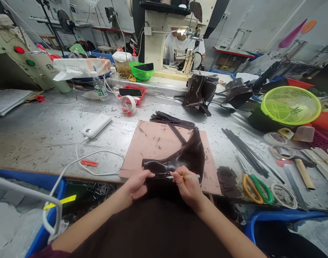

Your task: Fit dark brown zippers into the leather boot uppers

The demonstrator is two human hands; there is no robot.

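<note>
The left hand [138,184] has its thumb and forefinger drawn together, seemingly pinching the near edge of a glossy dark brown leather boot upper [174,160]. The upper lies on the pink cutting board [150,143], its narrow end to the left and its flared part to the right. The right hand [187,186] grips a slim pen-like tool [192,176] between thumb and fingertips, its tip at the same edge.

To work this edge well, I'd have the left fingers hold the leather taut just beside the tip — flat, without puckering — and the right hand make light, even strokes along the edge, clear of the glossy face.

As for writing, the pale green tumbler [62,86] at left bears a round emblem that looks like Starbucks'. Next, the water bottle [100,87] has a green-and-white label, seemingly reading "23". The print on the co-worker's white T-shirt [170,44] is illegible — too small and partly hidden.
</note>
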